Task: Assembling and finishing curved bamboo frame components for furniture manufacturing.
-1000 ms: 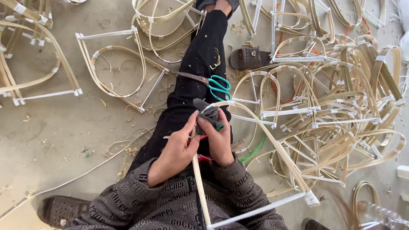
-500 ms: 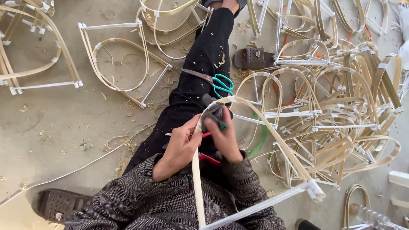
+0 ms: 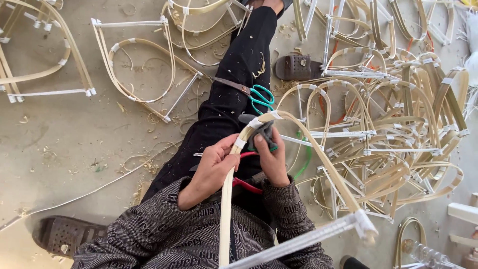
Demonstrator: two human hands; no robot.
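Got the bent cane frame (image 3: 298,149) across my lap, left hand (image 3: 211,167) pinching its taped bend, right hand (image 3: 271,159) closed around a grey tool (image 3: 264,133) pressed on it. Teal scissors (image 3: 261,97) lie just past the frame on my leg, and a heap of finished frames (image 3: 398,124) beyond.

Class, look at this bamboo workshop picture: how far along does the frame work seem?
Done: many bent frames lie piled on the floor, taped at the joints. In hand: the left hand steadies one arched frame while the right hand presses a grey roll against its top. Left: cannot tell.
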